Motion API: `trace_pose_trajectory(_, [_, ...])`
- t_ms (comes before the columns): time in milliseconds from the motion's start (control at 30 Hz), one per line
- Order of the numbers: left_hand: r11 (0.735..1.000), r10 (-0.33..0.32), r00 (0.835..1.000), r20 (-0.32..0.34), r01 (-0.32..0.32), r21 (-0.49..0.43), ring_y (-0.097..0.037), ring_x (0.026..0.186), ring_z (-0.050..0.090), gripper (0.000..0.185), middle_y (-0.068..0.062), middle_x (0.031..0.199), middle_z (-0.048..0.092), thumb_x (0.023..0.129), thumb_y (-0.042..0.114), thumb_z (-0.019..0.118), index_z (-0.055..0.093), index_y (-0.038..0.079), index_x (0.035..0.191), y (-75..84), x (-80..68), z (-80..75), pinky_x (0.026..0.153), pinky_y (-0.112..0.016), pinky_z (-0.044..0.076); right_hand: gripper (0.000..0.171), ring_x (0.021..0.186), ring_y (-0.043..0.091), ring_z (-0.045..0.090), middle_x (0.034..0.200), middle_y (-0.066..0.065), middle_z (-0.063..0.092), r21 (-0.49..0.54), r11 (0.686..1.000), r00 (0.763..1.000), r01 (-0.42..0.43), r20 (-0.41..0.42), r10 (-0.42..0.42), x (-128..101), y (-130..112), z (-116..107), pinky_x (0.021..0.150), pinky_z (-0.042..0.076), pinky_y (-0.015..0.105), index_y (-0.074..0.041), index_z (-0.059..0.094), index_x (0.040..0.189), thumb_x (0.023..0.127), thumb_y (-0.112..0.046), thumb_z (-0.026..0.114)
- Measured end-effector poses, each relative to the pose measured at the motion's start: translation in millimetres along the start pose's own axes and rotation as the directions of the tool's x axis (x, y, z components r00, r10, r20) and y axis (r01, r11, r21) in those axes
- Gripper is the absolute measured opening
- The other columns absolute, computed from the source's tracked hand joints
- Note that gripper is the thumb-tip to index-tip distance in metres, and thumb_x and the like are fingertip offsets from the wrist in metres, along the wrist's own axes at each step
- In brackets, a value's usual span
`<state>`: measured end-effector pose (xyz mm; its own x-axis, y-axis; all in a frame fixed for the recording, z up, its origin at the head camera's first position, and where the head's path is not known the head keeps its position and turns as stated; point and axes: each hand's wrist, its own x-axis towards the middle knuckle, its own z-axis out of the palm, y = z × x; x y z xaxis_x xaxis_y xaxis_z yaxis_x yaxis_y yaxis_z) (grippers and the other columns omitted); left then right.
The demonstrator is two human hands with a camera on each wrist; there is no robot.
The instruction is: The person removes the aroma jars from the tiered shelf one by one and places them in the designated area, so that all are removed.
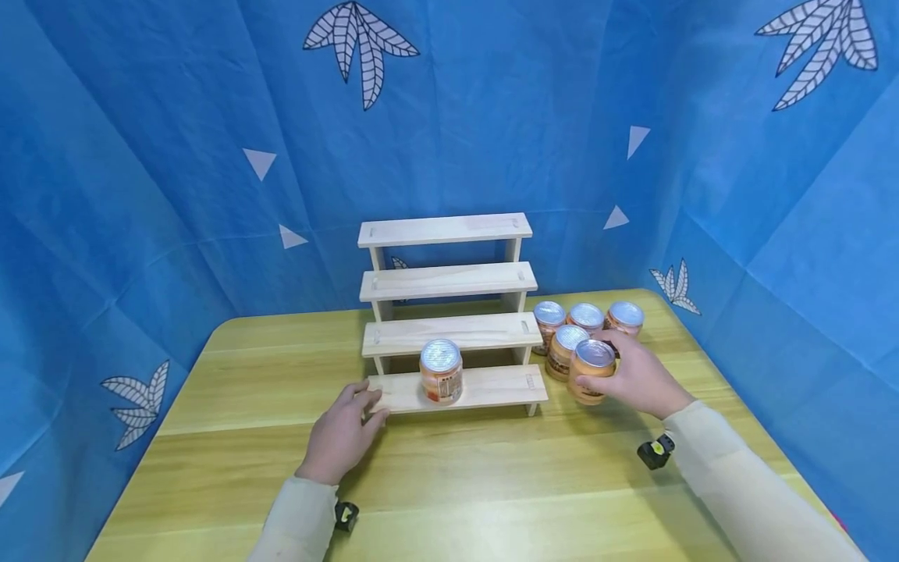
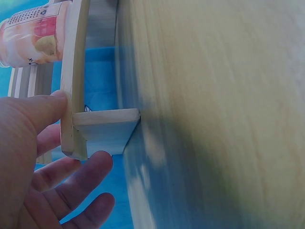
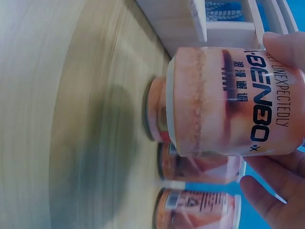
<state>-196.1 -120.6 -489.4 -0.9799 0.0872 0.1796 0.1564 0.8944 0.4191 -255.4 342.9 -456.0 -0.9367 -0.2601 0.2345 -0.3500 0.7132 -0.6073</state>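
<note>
A wooden step shelf (image 1: 449, 336) with stacked levels stands at the table's far middle. On its lowest step one orange can (image 1: 441, 373) with a silver lid sits upright. My left hand (image 1: 344, 434) grips the left end of that lowest step, and in the left wrist view its thumb (image 2: 58, 98) lies against the board while other fingers bend round the board's end. My right hand (image 1: 641, 375) holds another orange can (image 3: 224, 102) between thumb and fingers. That can is raised off the table, its label facing the right wrist camera.
Several more orange cans (image 1: 567, 347) stand grouped on the table just right of the shelf, close to the held can. Blue patterned cloth (image 1: 449, 140) hangs behind and along both sides. The wooden table (image 1: 477, 476) extends toward me.
</note>
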Motion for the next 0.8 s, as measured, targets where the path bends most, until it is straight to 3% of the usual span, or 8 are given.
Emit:
trace_pose_trajectory(200, [1.000, 0.000, 1.000, -0.006, 0.000, 0.005, -0.037, 0.122, 0.060, 0.043, -0.016, 0.143, 0.055, 0.096, 0.035, 0.071, 0.068, 0.009, 0.130, -0.4, 0.4, -0.4, 0.094, -0.053, 0.054, 0.075, 0.112, 0.040, 0.061, 0.129, 0.023, 0.058, -0.019, 0.999, 0.999, -0.050, -0.015, 0.050, -1, 9, -9, 0.091, 0.051, 0.055, -0.002, 0.049, 0.131, 0.079, -0.042, 0.087])
trace_pose_trajectory(433, [1.000, -0.011, 1.000, -0.004, 0.011, 0.009, -0.037, 0.124, 0.059, 0.044, -0.016, 0.143, 0.055, 0.095, 0.035, 0.071, 0.067, 0.009, 0.130, -1.0, 1.1, 0.4, 0.095, -0.053, 0.053, 0.089, 0.116, 0.047, 0.057, 0.132, 0.031, 0.055, -0.040, 0.994, 0.995, -0.099, -0.025, 0.098, 3, 19, -17, 0.094, 0.049, 0.062, 0.007, 0.043, 0.142, 0.081, -0.043, 0.085])
trace_pose_trajectory(800, [1.000, -0.018, 1.000, 0.002, 0.018, 0.007, -0.036, 0.123, 0.060, 0.043, -0.014, 0.144, 0.055, 0.096, 0.037, 0.070, 0.068, 0.011, 0.130, -1.4, 1.1, 2.3, 0.093, -0.052, 0.055, 0.080, 0.117, 0.048, 0.057, 0.130, 0.032, 0.057, -0.043, 0.989, 0.989, -0.144, -0.037, 0.142, 14, 35, -15, 0.094, 0.048, 0.062, 0.007, 0.046, 0.139, 0.081, -0.032, 0.086])
